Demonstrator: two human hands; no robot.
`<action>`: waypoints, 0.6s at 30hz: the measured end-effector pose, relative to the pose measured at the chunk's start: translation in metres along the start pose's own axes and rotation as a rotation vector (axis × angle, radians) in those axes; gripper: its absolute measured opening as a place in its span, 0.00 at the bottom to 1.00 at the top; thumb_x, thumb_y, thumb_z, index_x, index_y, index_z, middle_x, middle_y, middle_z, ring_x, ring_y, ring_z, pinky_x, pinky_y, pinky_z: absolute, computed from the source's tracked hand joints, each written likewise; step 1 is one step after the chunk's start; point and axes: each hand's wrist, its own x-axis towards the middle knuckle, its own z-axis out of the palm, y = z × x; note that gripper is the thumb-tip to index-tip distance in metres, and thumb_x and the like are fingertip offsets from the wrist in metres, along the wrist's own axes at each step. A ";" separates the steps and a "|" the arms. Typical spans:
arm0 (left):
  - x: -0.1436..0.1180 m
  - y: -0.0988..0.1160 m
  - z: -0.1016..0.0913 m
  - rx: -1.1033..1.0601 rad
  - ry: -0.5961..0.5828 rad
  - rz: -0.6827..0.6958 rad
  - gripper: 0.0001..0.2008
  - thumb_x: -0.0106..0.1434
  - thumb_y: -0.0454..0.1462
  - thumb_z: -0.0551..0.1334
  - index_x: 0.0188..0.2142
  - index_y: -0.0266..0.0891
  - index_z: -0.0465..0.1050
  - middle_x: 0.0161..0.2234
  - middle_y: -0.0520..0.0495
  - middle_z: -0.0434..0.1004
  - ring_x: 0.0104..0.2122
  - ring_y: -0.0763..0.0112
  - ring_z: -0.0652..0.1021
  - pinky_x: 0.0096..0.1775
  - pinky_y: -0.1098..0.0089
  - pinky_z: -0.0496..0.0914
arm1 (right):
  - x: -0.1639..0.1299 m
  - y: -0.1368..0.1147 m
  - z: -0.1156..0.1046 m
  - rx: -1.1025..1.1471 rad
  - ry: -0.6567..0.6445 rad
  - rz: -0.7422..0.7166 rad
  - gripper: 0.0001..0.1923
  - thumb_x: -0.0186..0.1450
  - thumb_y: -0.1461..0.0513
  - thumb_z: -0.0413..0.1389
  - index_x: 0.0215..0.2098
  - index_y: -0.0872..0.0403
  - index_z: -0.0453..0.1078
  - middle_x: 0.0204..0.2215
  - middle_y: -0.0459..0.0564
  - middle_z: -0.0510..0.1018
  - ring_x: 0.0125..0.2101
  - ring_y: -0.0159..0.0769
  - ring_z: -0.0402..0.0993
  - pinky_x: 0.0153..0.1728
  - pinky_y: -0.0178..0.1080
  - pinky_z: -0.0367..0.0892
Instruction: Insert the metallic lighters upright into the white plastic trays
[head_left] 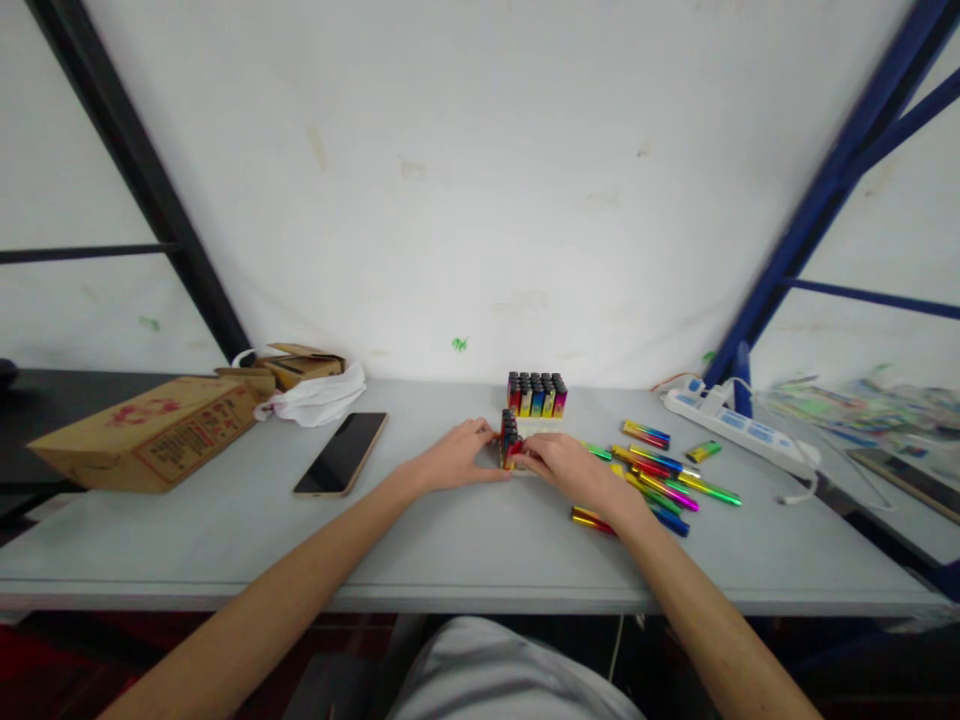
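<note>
From the head camera, both hands meet at the middle of the grey tabletop (pixel 465 550). The left hand (pixel 454 460) and the right hand (pixel 566 468) press in from either side on a small upright cluster of lighters (pixel 510 440), fingers closed against it, so each grip is clenched on that cluster. It stands on the tabletop between the two hands.

Just behind it a fuller block of lighters (pixel 537 395) stands upright near the wall. Loose lighters (pixel 660 480) lie scattered flat to the right of the right hand, some under the wrist. Further right is a white power strip (pixel 739 425); to the left lie a phone (pixel 343 453), a cardboard box (pixel 154 430) and a white plastic bag (pixel 319 398).

The held cluster looks narrow and tall, so uneven pressure from one hand could topple it. The right forearm, lying over the loose lighters, could sweep some toward the edge.
</note>
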 end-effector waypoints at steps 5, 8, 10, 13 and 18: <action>0.000 0.000 0.000 0.004 0.001 -0.004 0.27 0.62 0.56 0.67 0.47 0.37 0.76 0.46 0.39 0.75 0.47 0.54 0.76 0.51 0.60 0.70 | -0.001 0.005 -0.002 0.099 0.014 -0.051 0.16 0.77 0.56 0.51 0.40 0.56 0.78 0.36 0.54 0.83 0.35 0.39 0.76 0.39 0.36 0.63; 0.000 -0.001 0.000 0.012 -0.003 -0.002 0.27 0.62 0.56 0.67 0.48 0.36 0.76 0.46 0.39 0.76 0.47 0.54 0.76 0.51 0.60 0.70 | -0.003 0.016 -0.005 0.128 -0.005 -0.047 0.15 0.76 0.58 0.52 0.40 0.56 0.78 0.34 0.54 0.82 0.33 0.38 0.75 0.38 0.36 0.64; 0.001 -0.002 0.000 0.011 -0.001 0.004 0.27 0.62 0.56 0.67 0.49 0.36 0.76 0.46 0.39 0.76 0.47 0.53 0.76 0.50 0.60 0.70 | -0.006 0.025 -0.010 0.152 -0.049 -0.006 0.14 0.74 0.59 0.54 0.40 0.57 0.79 0.32 0.53 0.82 0.31 0.37 0.75 0.37 0.36 0.65; 0.001 -0.003 0.000 0.008 0.007 0.010 0.29 0.62 0.58 0.66 0.49 0.37 0.77 0.46 0.39 0.77 0.47 0.53 0.76 0.50 0.61 0.70 | -0.015 0.037 -0.022 0.220 -0.158 0.076 0.11 0.70 0.58 0.58 0.38 0.57 0.80 0.31 0.51 0.82 0.30 0.36 0.75 0.34 0.35 0.66; 0.001 -0.004 0.001 0.019 -0.003 0.001 0.33 0.62 0.60 0.65 0.52 0.35 0.76 0.46 0.38 0.77 0.47 0.52 0.76 0.50 0.61 0.70 | -0.035 0.040 -0.043 0.221 -0.367 0.155 0.11 0.60 0.54 0.66 0.35 0.52 0.82 0.27 0.46 0.81 0.28 0.37 0.74 0.28 0.34 0.63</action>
